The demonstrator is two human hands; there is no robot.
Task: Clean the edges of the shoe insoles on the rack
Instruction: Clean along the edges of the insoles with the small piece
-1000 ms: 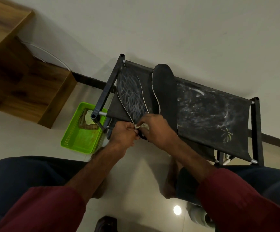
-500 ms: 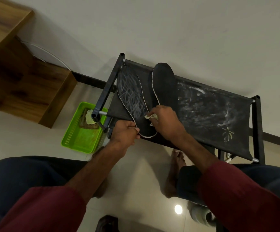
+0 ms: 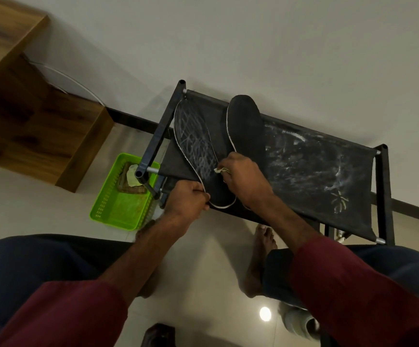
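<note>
Two black insoles are laid side by side on the left part of the rack (image 3: pixel 316 171), toes toward the wall (image 3: pixel 253 33). The scribbled insole (image 3: pixel 196 144) is gripped at its heel edge by the left hand (image 3: pixel 187 201), whose fingers are curled round the white rim. A small pale cloth (image 3: pixel 219 170) is pinched in the curled fingers of the right hand (image 3: pixel 244 180) and pressed against the inner edge of that insole, just beside the plain insole (image 3: pixel 247 123). White smears are seen on the rack's bare fabric. A green basket (image 3: pixel 118 206) is set on the floor (image 3: pixel 216 246) left of the rack.
</note>
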